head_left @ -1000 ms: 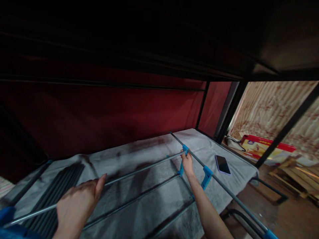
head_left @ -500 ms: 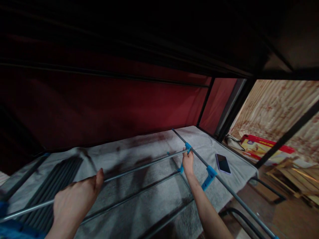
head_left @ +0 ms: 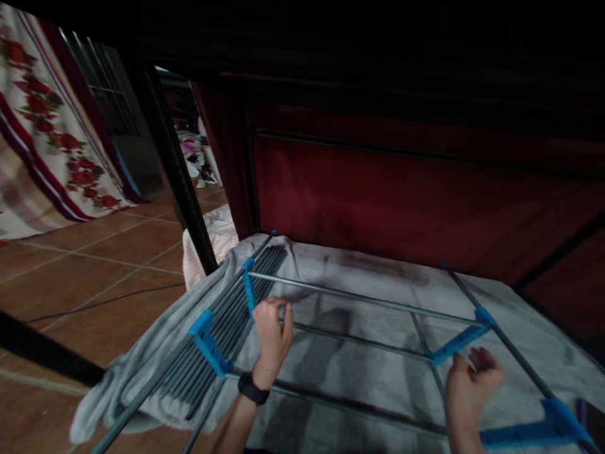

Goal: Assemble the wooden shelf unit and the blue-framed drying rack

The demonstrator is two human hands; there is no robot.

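Note:
A frame of grey metal tubes joined by blue plastic brackets lies over a pale blanket. Its upper crossbar [head_left: 345, 294] runs between a left blue bracket [head_left: 249, 293] and a right blue bracket [head_left: 458, 343]. My left hand [head_left: 271, 334], with a dark watch [head_left: 253, 388] on the wrist, hovers just right of the left bracket. Its fingers are loosely bent, the thumb stands apart, and nothing shows in it. Below the right bracket, my right hand [head_left: 470, 388] is open, a gap between thumb and curved fingers. Another blue bracket [head_left: 208, 345] sits nearer on the left side tube.
Several loose grey tubes [head_left: 222, 334] lie bundled on the blanket [head_left: 118, 394] under the left side. Dark bed-frame posts [head_left: 177, 170] rise at the left, and a red cloth [head_left: 378, 195] hangs behind. A floral curtain [head_left: 61, 132] hangs beyond the tiled floor [head_left: 123, 271].
My view has swung left. My left hand has let go of the crossbar and my right hand has come off the right bracket. The crossbar now rests between both side tubes.

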